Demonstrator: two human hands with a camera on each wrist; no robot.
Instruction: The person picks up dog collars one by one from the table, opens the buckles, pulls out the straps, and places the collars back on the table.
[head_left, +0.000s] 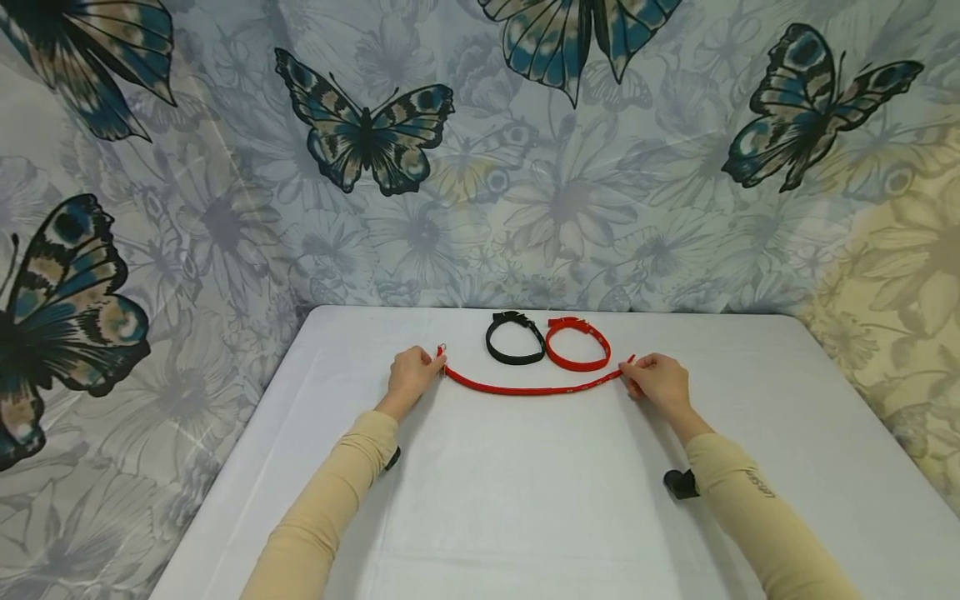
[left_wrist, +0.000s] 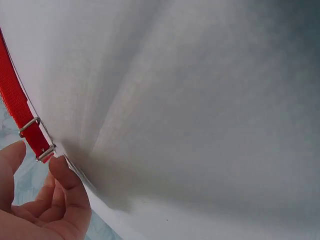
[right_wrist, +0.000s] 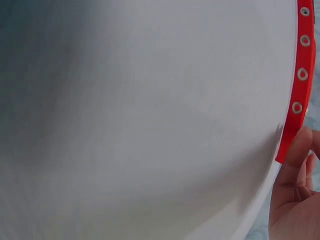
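An unfastened red collar (head_left: 525,390) stretches between the two hands in the head view, sagging slightly in the middle. At its buckle end, my left hand (head_left: 412,375) pinches it between thumb and forefinger. The left wrist view shows the silver buckle (left_wrist: 46,152) and a metal loop (left_wrist: 30,128) on the strap. My right hand (head_left: 660,383) grips the opposite end near the tip. Metal-ringed holes run along that part of the strap (right_wrist: 300,90) in the right wrist view.
Beyond the held strap, a black collar (head_left: 513,361) and another red collar (head_left: 577,365) lie side by side, each closed into a ring. The white table (head_left: 525,500) backs onto a butterfly-patterned wall (head_left: 420,242). Dark wrist-worn gear (head_left: 681,484) hangs below the right sleeve.
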